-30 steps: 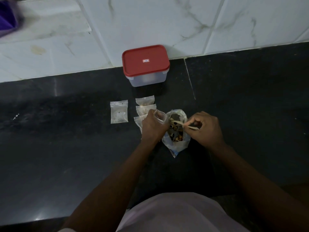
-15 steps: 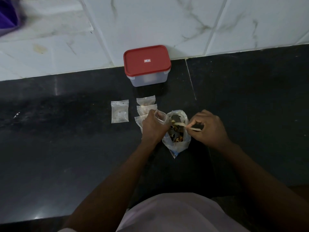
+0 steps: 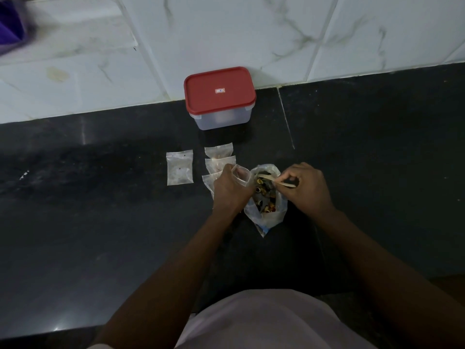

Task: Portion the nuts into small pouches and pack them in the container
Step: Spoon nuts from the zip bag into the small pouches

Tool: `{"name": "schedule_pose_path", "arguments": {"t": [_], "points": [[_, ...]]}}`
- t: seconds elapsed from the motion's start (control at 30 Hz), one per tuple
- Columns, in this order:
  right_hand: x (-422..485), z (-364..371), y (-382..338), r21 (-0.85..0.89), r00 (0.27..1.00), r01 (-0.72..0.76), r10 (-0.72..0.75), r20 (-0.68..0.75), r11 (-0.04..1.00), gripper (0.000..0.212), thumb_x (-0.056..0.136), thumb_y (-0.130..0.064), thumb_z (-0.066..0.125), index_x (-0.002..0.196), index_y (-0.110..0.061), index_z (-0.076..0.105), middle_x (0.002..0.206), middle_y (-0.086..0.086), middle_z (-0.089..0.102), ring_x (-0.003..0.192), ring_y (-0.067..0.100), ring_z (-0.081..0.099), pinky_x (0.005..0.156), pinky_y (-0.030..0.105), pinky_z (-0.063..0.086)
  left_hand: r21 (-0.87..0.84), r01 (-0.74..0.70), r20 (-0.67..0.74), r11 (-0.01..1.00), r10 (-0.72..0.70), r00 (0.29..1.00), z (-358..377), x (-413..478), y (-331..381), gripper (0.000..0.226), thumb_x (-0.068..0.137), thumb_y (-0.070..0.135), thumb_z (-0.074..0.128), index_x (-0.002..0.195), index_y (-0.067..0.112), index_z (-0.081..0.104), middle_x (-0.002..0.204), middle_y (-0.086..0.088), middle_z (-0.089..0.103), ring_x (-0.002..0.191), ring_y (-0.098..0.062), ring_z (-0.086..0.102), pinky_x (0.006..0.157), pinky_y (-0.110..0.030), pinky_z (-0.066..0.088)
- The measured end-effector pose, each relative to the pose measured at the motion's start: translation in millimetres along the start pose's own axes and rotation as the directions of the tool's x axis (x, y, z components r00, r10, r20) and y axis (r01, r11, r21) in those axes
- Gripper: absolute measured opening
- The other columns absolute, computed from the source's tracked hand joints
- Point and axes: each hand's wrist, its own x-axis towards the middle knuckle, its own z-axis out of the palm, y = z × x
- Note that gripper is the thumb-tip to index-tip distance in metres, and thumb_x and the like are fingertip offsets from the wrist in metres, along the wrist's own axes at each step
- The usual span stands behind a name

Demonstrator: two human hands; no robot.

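head view: scooping nuts point(image 3: 263, 191) into a little pouch
the left hand point(image 3: 227, 187) grips a small open pouch point(image 3: 241, 173) right beside the nut bag point(image 3: 266, 217), mouth up so nuts can drop in. the right hand point(image 3: 305, 187) pinches a wooden spoon point(image 3: 266, 176) dipped into the nut bag. filled pouches point(image 3: 218, 151) lie behind and left of the nut bag. the red-lid container point(image 3: 220, 96) sits farther behind it, lid on.

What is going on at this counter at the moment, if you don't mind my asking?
A person is portioning nuts. The left hand holds a small open pouch beside the large bag of nuts, while the right hand pinches a small wooden spoon over that bag's mouth. Three small pouches lie in a row behind the left hand, a fourth pouch apart to their left. The red-lidded container stands closed by the tiled wall.
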Motion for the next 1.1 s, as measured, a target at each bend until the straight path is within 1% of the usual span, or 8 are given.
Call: {"name": "schedule_pose_path", "arguments": {"t": [0.23, 0.4, 0.57, 0.67, 0.8, 0.9, 1.0, 1.1], "points": [[7, -36, 2, 0.003, 0.986, 0.020, -0.020, 0.165, 1.000, 0.012, 0.076, -0.026, 0.088, 0.080, -0.028, 0.077, 0.077, -0.017, 0.068, 0.074, 0.004, 0.058, 0.064, 0.034, 0.054, -0.021, 0.026, 0.011, 0.999, -0.025, 1.000, 1, 1, -1, 0.039, 0.084, 0.045, 0.080, 0.105, 0.018, 0.062, 0.094, 0.008, 0.067, 0.084, -0.002, 0.064, 0.060, -0.006, 0.045], [13, -56, -3, 0.027, 0.964, 0.035, -0.041, 0.264, 0.999, 0.011, 0.075, -0.026, 0.089, 0.079, -0.028, 0.078, 0.075, -0.013, 0.067, 0.073, 0.006, 0.060, 0.066, 0.034, 0.055, -0.021, 0.029, 0.009, 0.999, -0.029, 1.000, 2, 0, 2, 0.043, 0.081, 0.049, 0.083, 0.102, 0.019, 0.062, 0.092, 0.009, 0.067, 0.083, -0.001, 0.064, 0.060, -0.005, 0.044], [14, -47, -8, -0.001, 0.989, 0.026, -0.026, 0.147, 1.000, 0.016, 0.076, -0.025, 0.088, 0.078, -0.031, 0.073, 0.077, -0.015, 0.066, 0.071, 0.005, 0.058, 0.063, 0.033, 0.054, -0.027, 0.038, 0.010, 0.999, -0.038, 0.999, 2, 0, 2, 0.040, 0.082, 0.046, 0.082, 0.103, 0.018, 0.062, 0.092, 0.009, 0.067, 0.082, -0.002, 0.063, 0.060, -0.004, 0.045], [11, -37, -13, -0.040, 0.991, 0.004, 0.001, 0.137, 0.999, 0.019, 0.077, -0.024, 0.088, 0.076, -0.032, 0.071, 0.076, -0.017, 0.062, 0.070, 0.002, 0.056, 0.063, 0.031, 0.054, -0.026, 0.032, 0.009, 0.999, -0.032, 0.999, 2, -1, 3, 0.040, 0.082, 0.046, 0.081, 0.103, 0.017, 0.062, 0.092, 0.009, 0.067, 0.083, -0.002, 0.063, 0.061, -0.007, 0.044], [3, -33, -15, 0.051, 0.981, 0.011, -0.021, 0.195, 0.999, 0.016, 0.074, -0.018, 0.089, 0.075, -0.026, 0.074, 0.076, -0.015, 0.065, 0.067, 0.003, 0.062, 0.064, 0.034, 0.058, -0.021, 0.019, -0.007, 1.000, -0.019, 1.000, 1, -1, 2, 0.043, 0.081, 0.051, 0.080, 0.101, 0.018, 0.062, 0.090, 0.010, 0.066, 0.082, -0.003, 0.064, 0.068, -0.015, 0.047], [0, -35, -15, 0.097, 0.989, 0.038, -0.051, 0.135, 0.995, 0.017, 0.072, -0.014, 0.089, 0.075, -0.022, 0.075, 0.075, -0.014, 0.066, 0.069, 0.005, 0.063, 0.064, 0.031, 0.057, -0.037, 0.022, 0.003, 0.999, -0.022, 1.000, -1, -2, 1, 0.044, 0.081, 0.050, 0.080, 0.104, 0.017, 0.062, 0.092, 0.009, 0.067, 0.085, -0.003, 0.065, 0.070, -0.016, 0.049], [0, -29, -14, 0.061, 0.991, 0.088, -0.094, 0.098, 0.994, 0.016, 0.073, -0.015, 0.088, 0.077, -0.023, 0.074, 0.076, -0.014, 0.066, 0.072, 0.006, 0.059, 0.063, 0.036, 0.054, -0.030, 0.020, 0.010, 0.999, -0.020, 1.000, -2, -2, 0, 0.045, 0.081, 0.048, 0.082, 0.106, 0.017, 0.061, 0.095, 0.008, 0.066, 0.087, -0.003, 0.064, 0.070, -0.014, 0.049], [1, -18, -12, 0.041, 0.987, 0.125, -0.129, 0.098, 0.991, 0.012, 0.074, -0.019, 0.085, 0.077, -0.021, 0.074, 0.077, -0.011, 0.066, 0.073, 0.010, 0.057, 0.061, 0.042, 0.052, -0.034, 0.021, -0.004, 0.999, -0.022, 1.000, 0, -1, -2, 0.045, 0.079, 0.044, 0.084, 0.106, 0.017, 0.061, 0.096, 0.007, 0.067, 0.089, -0.005, 0.065, 0.074, -0.020, 0.054]]}}
